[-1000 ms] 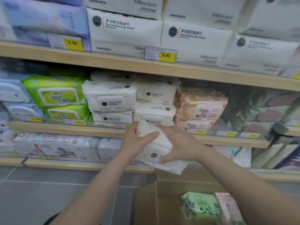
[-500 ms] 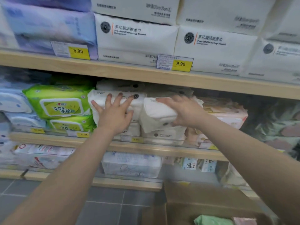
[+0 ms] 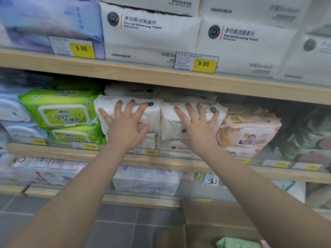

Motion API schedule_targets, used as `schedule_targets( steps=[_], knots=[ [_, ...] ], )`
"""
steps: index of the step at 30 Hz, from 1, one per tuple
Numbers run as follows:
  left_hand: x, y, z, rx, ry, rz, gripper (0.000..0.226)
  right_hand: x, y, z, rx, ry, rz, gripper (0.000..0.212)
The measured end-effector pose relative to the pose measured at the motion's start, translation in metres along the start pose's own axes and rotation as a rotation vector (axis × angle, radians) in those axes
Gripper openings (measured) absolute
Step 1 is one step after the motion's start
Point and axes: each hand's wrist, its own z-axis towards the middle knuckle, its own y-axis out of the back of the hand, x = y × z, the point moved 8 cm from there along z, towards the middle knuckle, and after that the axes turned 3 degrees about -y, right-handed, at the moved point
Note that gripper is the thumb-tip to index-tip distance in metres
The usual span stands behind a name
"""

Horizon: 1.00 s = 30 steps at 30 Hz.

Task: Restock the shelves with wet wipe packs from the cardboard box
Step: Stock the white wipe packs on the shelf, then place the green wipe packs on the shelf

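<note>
Two stacks of white wet wipe packs stand side by side on the middle shelf [image 3: 111, 154]. My left hand [image 3: 125, 126] presses flat, fingers spread, on the top pack of the left stack [image 3: 152, 113]. My right hand [image 3: 198, 129] presses the same way on the top white pack of the right stack [image 3: 172, 120]. Neither hand grips anything. The cardboard box [image 3: 206, 228] is on the floor at the bottom right, with a green pack [image 3: 236, 243] showing inside.
Green wipe packs [image 3: 60, 111] sit left of the white stacks and peach baby-wipe packs [image 3: 250, 129] sit to the right. The upper shelf carries large white facial towel packs [image 3: 148, 34] and yellow price tags. More packs fill the bottom shelf above the grey tiled floor [image 3: 35, 221].
The white pack that both hands carried up from the box now lies on the right stack. My right hand has let it go and presses it flat. The view has moved closer to the shelf.
</note>
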Motion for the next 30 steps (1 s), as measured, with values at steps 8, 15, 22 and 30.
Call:
schedule_targets(
  steps=[8,15,22,30],
  knots=[
    [-0.002,-0.003,0.000,-0.003,-0.019,0.013,0.067,-0.001,-0.012,0.012,-0.061,-0.020,0.066,0.096],
    [-0.010,0.022,-0.005,-0.011,0.001,-0.067,0.054,-0.005,0.013,0.005,0.155,0.065,0.213,0.095],
    [-0.115,0.038,-0.060,-0.093,-0.211,-0.361,0.045,-0.062,0.051,-0.069,0.093,0.189,0.233,0.049],
    [-0.255,-0.045,-0.136,0.272,-0.479,-0.443,0.036,-0.169,0.011,-0.197,0.292,-0.067,0.205,0.050]
  ],
)
